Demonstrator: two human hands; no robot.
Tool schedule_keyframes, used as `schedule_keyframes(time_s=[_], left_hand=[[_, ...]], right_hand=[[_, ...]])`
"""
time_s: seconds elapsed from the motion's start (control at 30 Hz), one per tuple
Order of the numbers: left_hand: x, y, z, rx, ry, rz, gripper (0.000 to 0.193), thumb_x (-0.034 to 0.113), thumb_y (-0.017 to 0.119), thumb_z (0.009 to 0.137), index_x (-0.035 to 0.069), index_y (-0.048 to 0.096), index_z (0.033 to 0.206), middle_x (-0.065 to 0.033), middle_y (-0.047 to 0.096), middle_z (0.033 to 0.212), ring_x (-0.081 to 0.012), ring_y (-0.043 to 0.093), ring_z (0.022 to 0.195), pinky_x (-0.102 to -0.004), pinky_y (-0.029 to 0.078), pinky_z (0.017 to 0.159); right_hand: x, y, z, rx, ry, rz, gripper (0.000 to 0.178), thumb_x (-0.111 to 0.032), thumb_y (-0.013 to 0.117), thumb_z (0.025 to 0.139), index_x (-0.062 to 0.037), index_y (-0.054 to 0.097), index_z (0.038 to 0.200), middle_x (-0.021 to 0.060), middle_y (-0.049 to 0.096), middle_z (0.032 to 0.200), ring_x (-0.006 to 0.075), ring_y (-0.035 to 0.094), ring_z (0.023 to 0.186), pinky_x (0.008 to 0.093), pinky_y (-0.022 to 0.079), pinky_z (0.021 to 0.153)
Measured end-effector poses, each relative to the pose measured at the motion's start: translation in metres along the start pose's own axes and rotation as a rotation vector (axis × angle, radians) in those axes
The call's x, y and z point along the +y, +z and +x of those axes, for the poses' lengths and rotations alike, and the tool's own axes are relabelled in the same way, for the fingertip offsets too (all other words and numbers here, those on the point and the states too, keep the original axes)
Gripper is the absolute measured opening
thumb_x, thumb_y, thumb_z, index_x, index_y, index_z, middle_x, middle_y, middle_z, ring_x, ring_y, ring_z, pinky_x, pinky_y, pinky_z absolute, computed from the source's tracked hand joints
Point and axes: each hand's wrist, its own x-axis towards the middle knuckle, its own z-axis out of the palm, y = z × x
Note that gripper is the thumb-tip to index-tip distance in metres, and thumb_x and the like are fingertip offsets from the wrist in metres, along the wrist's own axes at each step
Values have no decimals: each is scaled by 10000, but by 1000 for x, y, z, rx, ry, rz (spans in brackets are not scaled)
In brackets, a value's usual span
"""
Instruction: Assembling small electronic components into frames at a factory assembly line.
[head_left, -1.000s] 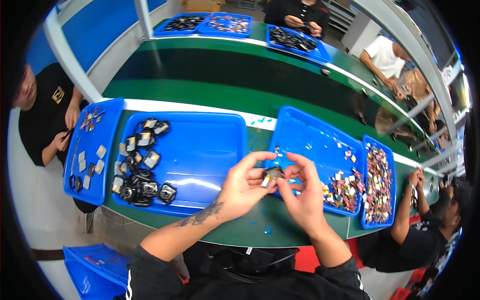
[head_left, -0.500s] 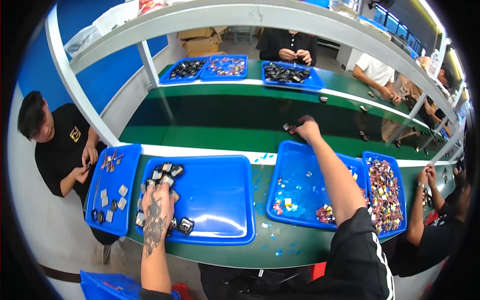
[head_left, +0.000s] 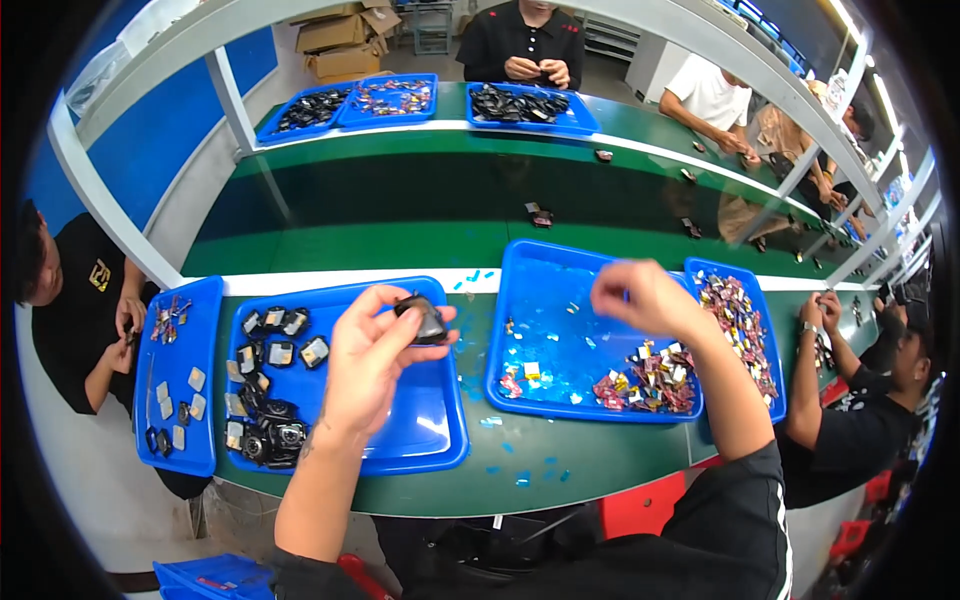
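Observation:
My left hand (head_left: pixel 375 355) is raised over the right part of a blue tray (head_left: pixel 455 400). Its thumb and fingers grip a black plastic casing (head_left: pixel 424 318) with a smooth, flat face. Several black casings with pale square inserts (head_left: pixel 282 354) lie in the left part of that tray. Above a second blue tray (head_left: pixel 497 345), my right hand (head_left: pixel 645 298) hovers with loosely curled fingers, slightly blurred; nothing shows between them. Small red, white and yellow components (head_left: pixel 655 378) are heaped under and near my right wrist.
A tray of similar components (head_left: pixel 740 320) stands at the right; another tray (head_left: pixel 210 375) with pale squares stands at the left. One small part (head_left: pixel 539 215) lies on the green belt (head_left: pixel 400 190). A grey frame (head_left: pixel 110 195) arches overhead. Several people work around the bench.
My left hand has risen from the casings and moved right, now with a black casing in it. My right hand has drawn back from the belt, leaving a small part there. The view has shifted.

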Motion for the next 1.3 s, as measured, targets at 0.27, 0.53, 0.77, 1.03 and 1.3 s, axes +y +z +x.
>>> schedule_keyframes(time_s=[0.27,0.53,0.77,1.03,1.3], left_hand=[[-40,15,7,-62,-168,-68,170,130,569,945,35,507,1071,-196,656,1066,-164,665,721,-229,533,602],[-39,10,3,44,-115,-46,298,76,508,956,74,422,1241,-149,636,1070,-128,623,711,-232,501,576],[-45,10,3,-25,-90,99,348,94,547,931,88,476,1271,-115,623,1067,-97,594,724,-217,468,580],[-56,15,-9,-130,89,586,203,57,657,871,61,712,1067,-57,510,1068,-101,531,895,-219,455,738],[-61,23,-15,-119,139,479,192,113,733,825,50,726,1007,-46,523,955,-61,463,680,-208,412,604]], right_hand=[[-24,42,-71,25,148,139,149,-118,707,808,-15,663,908,126,652,833,265,639,734,359,504,638],[-62,86,-10,-44,-257,47,166,-147,662,828,-68,662,974,105,607,889,305,617,864,404,510,712],[-60,92,-6,-23,-283,-73,109,-127,661,828,-51,668,906,109,614,820,307,621,786,400,508,680],[-85,84,-16,645,-50,10,80,-7,690,771,-28,652,838,89,609,801,229,588,695,336,479,624],[-103,85,-14,536,-313,-234,165,-45,718,728,-39,617,859,76,622,853,257,618,784,356,492,678]])
